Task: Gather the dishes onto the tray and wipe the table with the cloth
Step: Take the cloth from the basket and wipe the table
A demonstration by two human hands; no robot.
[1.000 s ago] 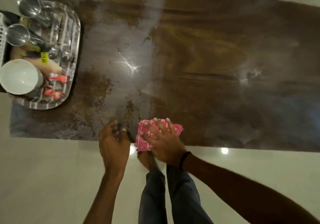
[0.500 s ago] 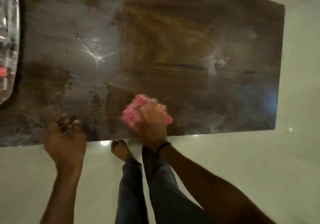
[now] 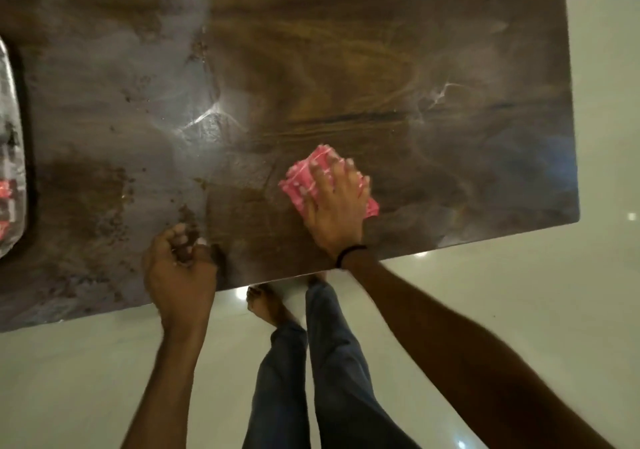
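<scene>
A folded pink checked cloth (image 3: 300,179) lies on the dark wooden table (image 3: 381,50), near its front right part. My right hand (image 3: 337,206) presses flat on the cloth with fingers spread. At the table's near edge, left of the cloth, my left hand (image 3: 178,270) has its fingers curled around what looks like dark crumbs. A strip of the steel tray (image 3: 12,129) shows at the far left, with a red sachet (image 3: 6,190) on it; its dishes are out of view.
Brown crumbs and smears (image 3: 104,202) cover the table's left front area, between the tray and my left hand. The table's right edge (image 3: 573,136) and near edge border a pale glossy floor. My legs and bare feet (image 3: 266,304) stand below the near edge.
My right hand slid the cloth rightward and farther onto the table. My left hand stayed at the near edge with fingers curling in. The view shifted right, so most of the tray left the frame.
</scene>
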